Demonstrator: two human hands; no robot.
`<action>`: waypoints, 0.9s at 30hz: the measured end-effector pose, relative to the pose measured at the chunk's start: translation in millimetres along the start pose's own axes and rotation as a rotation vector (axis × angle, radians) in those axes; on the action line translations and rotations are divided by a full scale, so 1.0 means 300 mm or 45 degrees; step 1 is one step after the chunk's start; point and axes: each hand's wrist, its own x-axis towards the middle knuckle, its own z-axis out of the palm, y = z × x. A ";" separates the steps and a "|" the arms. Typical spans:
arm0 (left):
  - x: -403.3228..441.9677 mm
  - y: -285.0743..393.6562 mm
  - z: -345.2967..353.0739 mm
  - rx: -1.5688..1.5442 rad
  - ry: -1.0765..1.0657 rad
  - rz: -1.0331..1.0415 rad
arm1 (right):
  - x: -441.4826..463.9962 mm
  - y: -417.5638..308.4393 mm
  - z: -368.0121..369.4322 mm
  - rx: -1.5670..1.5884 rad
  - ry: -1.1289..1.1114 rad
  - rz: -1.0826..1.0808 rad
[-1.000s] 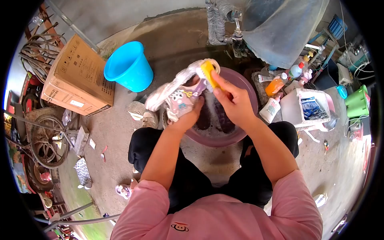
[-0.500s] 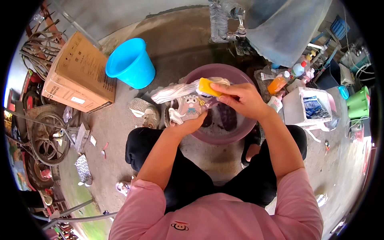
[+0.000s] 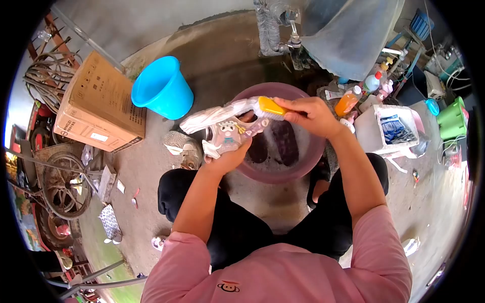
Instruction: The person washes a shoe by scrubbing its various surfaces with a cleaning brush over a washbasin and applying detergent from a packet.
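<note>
My left hand (image 3: pixel 231 157) is closed around a light sneaker (image 3: pixel 223 134) with a cartoon figure on its side. The sneaker is tilted on its side, its pale sole facing away from me, over the left rim of a mauve basin (image 3: pixel 316 164). A yellow scrub brush (image 3: pixel 273 106) is gripped in my right hand (image 3: pixel 312 117), its white bristles against the heel end of the sneaker. Soapy water fills the basin, with two dark, sole-shaped pieces (image 3: pixel 286 145) in it. A second sneaker (image 3: pixel 188 151) rests on the floor left of the basin.
A blue bucket (image 3: pixel 166 91) and a large cardboard box (image 3: pixel 96 101) stand at the left. On the right are an orange bottle (image 3: pixel 347 101), a white foam box (image 3: pixel 366 126) and a green container (image 3: pixel 453 120). A wrapped pipe with a tap (image 3: pixel 294 39) rises behind the basin.
The brush has slid right along the sneaker to its heel end and tipped, showing its bristles. The sneaker and my left hand have shifted slightly left.
</note>
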 end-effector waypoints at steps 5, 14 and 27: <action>0.003 -0.029 0.035 0.458 -0.210 -0.005 | 0.036 -0.103 0.075 -0.124 -0.062 -0.118; -0.008 -0.084 0.055 0.594 -0.008 0.171 | 0.025 -0.080 0.094 -0.140 0.040 -0.116; 0.002 -0.050 0.043 0.490 -0.048 0.189 | 0.058 -0.133 0.144 -0.234 -0.007 -0.169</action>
